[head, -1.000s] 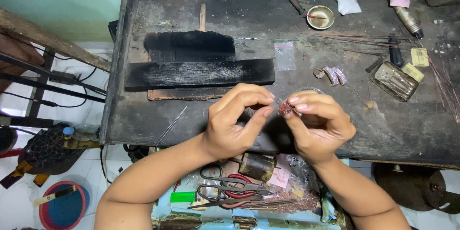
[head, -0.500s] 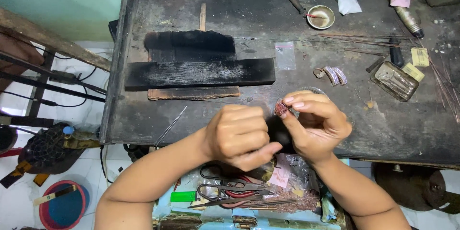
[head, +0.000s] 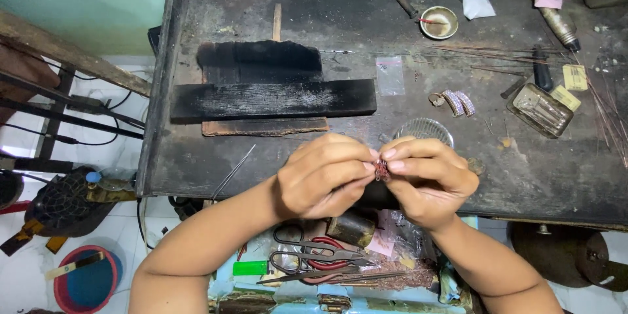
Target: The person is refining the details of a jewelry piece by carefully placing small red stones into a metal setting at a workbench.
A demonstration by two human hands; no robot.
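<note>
Seen from above, two bare hands meet at the near edge of a dark, scorched metal-topped table (head: pixel 275 157). The left hand (head: pixel 324 176) and the right hand (head: pixel 428 180) are both pinched narrow, fingertips together, holding between them a small reddish-brown beaded metal piece (head: pixel 381 170). The piece sits just left of the middle of the view, above the table's front edge, and both hands touch it.

At 12 o'clock from the hands lies a long, charred black wooden block (head: pixel 271 99), with a second blackened slab (head: pixel 258 62) behind it. At 1 o'clock, just beyond the right hand's knuckles, a small round clear glass dish (head: pixel 424 131) is partly hidden. Farther toward 1 o'clock rest two curved jewelled ring-like pieces (head: pixel 458 103), a small clear plastic bag (head: pixel 391 76) and a small round brass bowl (head: pixel 439 22). Toward 2 o'clock stands a rectangular glass tray (head: pixel 540 110), with a bundle of thin metal wires (head: pixel 510 52) beyond it. At 9 o'clock a thin steel needle (head: pixel 233 171) lies slanted on the table.

At 6 o'clock, below the table's edge, large scissors with red-lined handles (head: pixel 314 258) lie on a cluttered light-blue drawer (head: pixel 281 291), beside a small green lighter-shaped object (head: pixel 250 267).
</note>
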